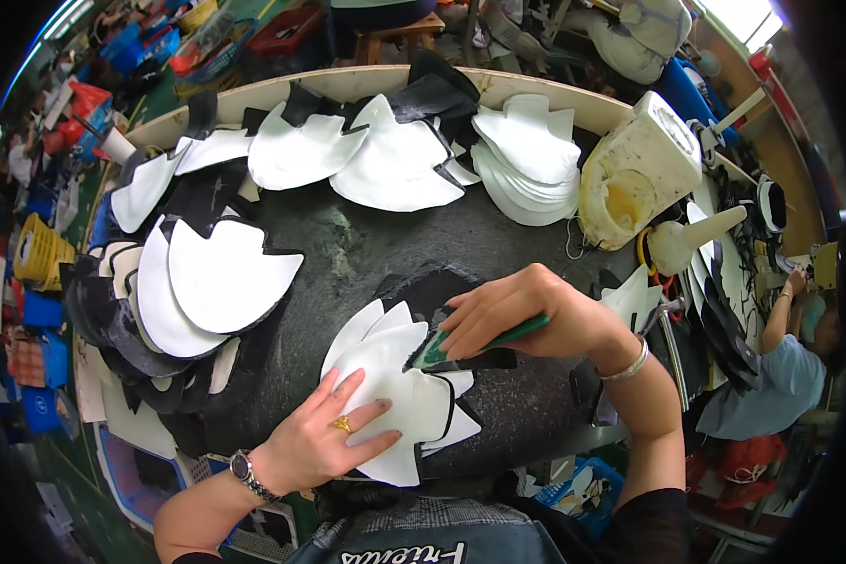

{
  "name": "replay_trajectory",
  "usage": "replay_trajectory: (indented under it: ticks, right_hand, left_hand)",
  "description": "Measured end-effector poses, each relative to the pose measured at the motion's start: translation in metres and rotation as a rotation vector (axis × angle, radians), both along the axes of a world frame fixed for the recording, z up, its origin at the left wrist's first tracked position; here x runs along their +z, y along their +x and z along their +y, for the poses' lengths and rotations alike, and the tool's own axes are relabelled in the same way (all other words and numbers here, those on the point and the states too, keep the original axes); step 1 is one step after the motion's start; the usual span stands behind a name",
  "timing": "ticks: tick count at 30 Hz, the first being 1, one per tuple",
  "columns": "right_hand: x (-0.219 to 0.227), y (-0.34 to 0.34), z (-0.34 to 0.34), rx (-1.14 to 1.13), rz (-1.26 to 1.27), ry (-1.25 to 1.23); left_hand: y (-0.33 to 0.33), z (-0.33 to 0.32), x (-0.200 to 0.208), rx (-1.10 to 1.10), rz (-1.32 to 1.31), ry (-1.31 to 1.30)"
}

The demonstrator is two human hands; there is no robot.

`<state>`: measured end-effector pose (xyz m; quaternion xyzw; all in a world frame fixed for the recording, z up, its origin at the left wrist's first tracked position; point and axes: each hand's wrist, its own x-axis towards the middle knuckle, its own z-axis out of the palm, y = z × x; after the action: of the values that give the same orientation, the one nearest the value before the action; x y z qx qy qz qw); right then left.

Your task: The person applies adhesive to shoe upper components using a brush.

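On the dark worktop in front of me lies a small fanned stack of white cut pieces (371,362) with curved edges and pointed corners; black strips show along some edges. My left hand (320,437) rests on the stack, fingers spread and lying flat. My right hand (531,315) is closed round a green-handled brush (432,353). The brush's dark tip touches the edge of the top white piece, or is very close to it. Part of the handle is hidden by my fingers.
More white pieces (230,277) sit on dark ones at the left. Others (395,155) line the back rim, with a thick stack (526,155) beside them. A stained pale container (653,141) with yellowish stuff stands at the back right, near a white spouted bottle (686,242). A co-worker (771,376) sits far right.
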<state>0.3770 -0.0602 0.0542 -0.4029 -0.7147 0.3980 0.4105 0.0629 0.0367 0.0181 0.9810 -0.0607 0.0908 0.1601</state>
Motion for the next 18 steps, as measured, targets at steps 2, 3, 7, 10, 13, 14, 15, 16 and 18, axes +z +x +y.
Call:
replay_trajectory:
  ticks: [2, 3, 7, 10, 13, 14, 15, 16, 18]
  right_hand:
    - [-0.007, -0.006, 0.010, 0.072, -0.034, -0.068]
    - [-0.011, -0.006, 0.013, 0.140, -0.069, -0.133]
    - [0.008, 0.030, -0.007, 0.195, -0.434, -0.433]
    - [0.035, 0.047, -0.015, 0.176, -0.506, -0.571]
    - [0.031, 0.035, 0.007, 0.159, -0.199, -0.148]
    - [0.020, 0.022, 0.017, 0.121, -0.141, -0.053]
    - [0.013, 0.011, 0.023, 0.113, -0.153, -0.069]
    - [0.001, 0.011, 0.022, 0.117, -0.184, -0.143]
    - [-0.005, 0.022, 0.019, 0.144, -0.297, -0.289]
  left_hand:
    - [0.000, 0.001, 0.001, -0.003, 0.012, 0.009]
    - [0.001, 0.002, 0.001, -0.011, 0.023, 0.020]
    - [0.000, 0.002, 0.000, 0.001, 0.036, 0.001]
    - [0.001, 0.001, 0.002, 0.003, 0.057, -0.027]
    - [0.002, 0.004, 0.005, -0.020, 0.078, -0.030]
    - [0.002, 0.005, 0.004, -0.033, 0.081, -0.026]
    - [0.003, 0.006, 0.005, -0.045, 0.085, -0.019]
    - [0.005, 0.006, 0.004, -0.055, 0.078, -0.018]
    - [0.006, 0.006, 0.004, -0.042, 0.090, -0.010]
